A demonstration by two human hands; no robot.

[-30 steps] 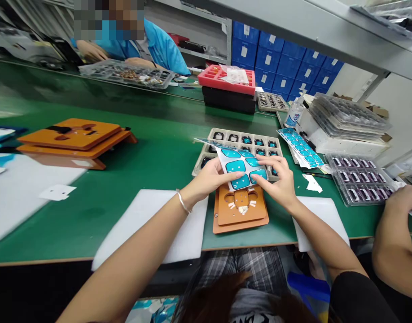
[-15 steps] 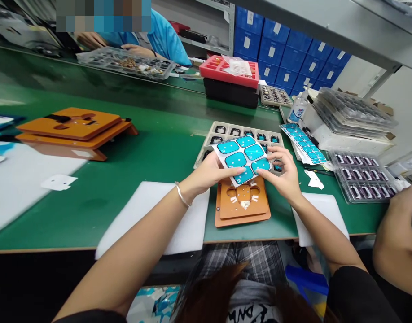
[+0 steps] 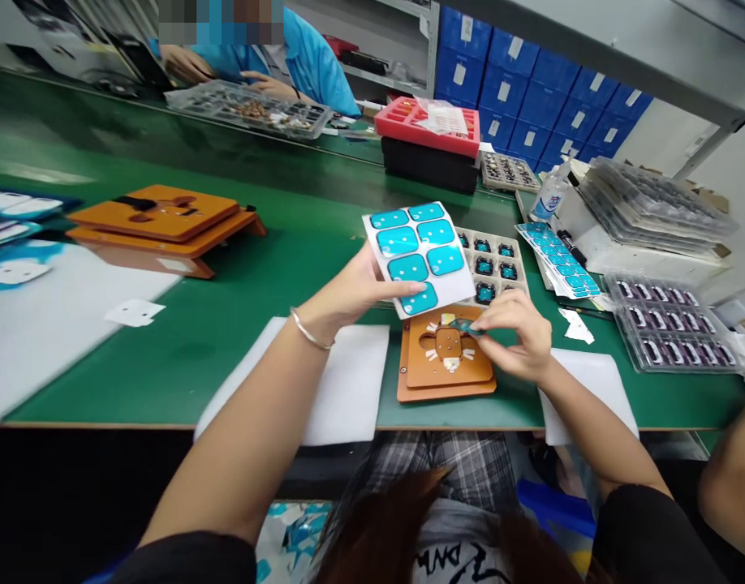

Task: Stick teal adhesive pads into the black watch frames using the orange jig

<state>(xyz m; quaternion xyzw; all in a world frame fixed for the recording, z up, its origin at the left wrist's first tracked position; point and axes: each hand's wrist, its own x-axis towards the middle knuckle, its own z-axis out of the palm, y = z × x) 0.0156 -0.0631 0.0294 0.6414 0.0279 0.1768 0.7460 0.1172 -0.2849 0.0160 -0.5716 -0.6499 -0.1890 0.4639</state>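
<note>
My left hand [image 3: 378, 280] grips a white sheet of blue stickers [image 3: 398, 241] by its lower left, thumb on top. The sheet's lower right corner is bare white backing. Between the thumb and fingers of my right hand [image 3: 515, 334] is a single blue sticker [image 3: 463, 325], peeled off and seen edge-on. It hovers over the upper right of an orange fixture [image 3: 415, 375], which has a rounded square recess in its middle with small white tabs around it. Behind the sheet, partly hidden, lies a tray of small dark frames with blue faces [image 3: 484, 266].
A second orange fixture [image 3: 159, 215] stands at left. White foam sheets [image 3: 354, 389] lie on the green bench. To the right are another sticker sheet [image 3: 558, 258], a clear tray of dark parts [image 3: 670, 320] and a bottle [image 3: 548, 199]. A co-worker's arm [image 3: 729, 487] shows at the right edge.
My right hand has pulled one sticker off the sheet and moved down and right with it, over the orange fixture. My left hand has lifted and turned the sheet. The co-worker's arm at right has shifted.
</note>
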